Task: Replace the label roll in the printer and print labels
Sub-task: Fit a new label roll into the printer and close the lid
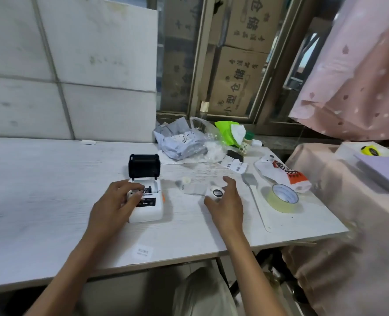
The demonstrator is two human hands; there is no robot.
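Note:
A small white label printer (149, 210) sits on the white table (52, 201) with its black lid (144, 166) standing open. My left hand (114, 201) rests on the printer's left side, fingertips over the open roll bay. My right hand (225, 201) hovers to the right, fingers spread around a white label roll (216, 193) with a dark end cap; whether it grips the roll is unclear. Another small white roll (184, 181) stands on a paper sheet between printer and hand.
A ring of pale yellow tape (282, 198) and a white scraper (257, 201) lie at the right. Crumpled bags (184, 142), a small bottle (246, 143) and printed labels (233, 165) crowd the back. One loose label (143, 251) lies by the front edge.

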